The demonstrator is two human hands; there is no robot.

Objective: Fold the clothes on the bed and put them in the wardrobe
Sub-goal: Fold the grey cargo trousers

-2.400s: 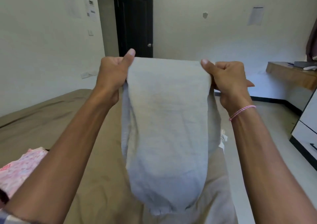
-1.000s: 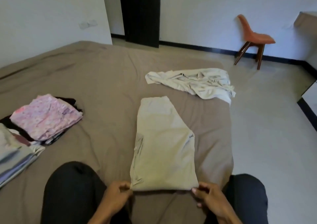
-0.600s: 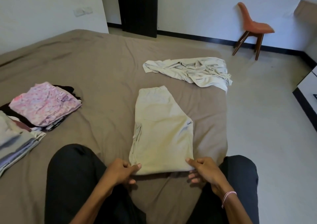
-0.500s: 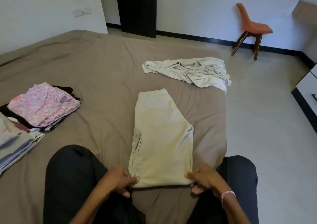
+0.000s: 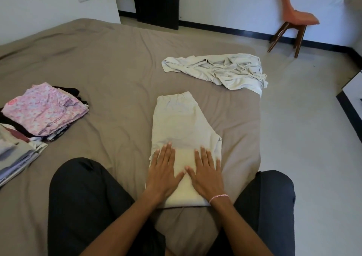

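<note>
Pale grey folded trousers point(image 5: 180, 122) lie flat on the brown bed point(image 5: 109, 75), waistband away from me, between my knees. My left hand point(image 5: 163, 169) and my right hand point(image 5: 207, 170) lie side by side on the near half of the trousers, palms down, fingers straight and pressing the cloth. A crumpled pale grey garment point(image 5: 219, 70) lies unfolded further back near the bed's right edge. On the left sits a pile of folded clothes with a pink floral piece point(image 5: 43, 109) on top. Another folded stack point(image 5: 15, 157) is at the left edge.
My legs in dark trousers point(image 5: 82, 201) flank the folded piece. Right of the bed is bare floor point(image 5: 305, 138). An orange chair point(image 5: 293, 18) stands by the far wall, a dark door point(image 5: 156, 3) at the back, and a white cabinet point(image 5: 352, 91) at the right edge.
Earlier I held the trousers up, then laid them on the bed gripping the near corners. Both hands have let go and now lie flat on the cloth.
</note>
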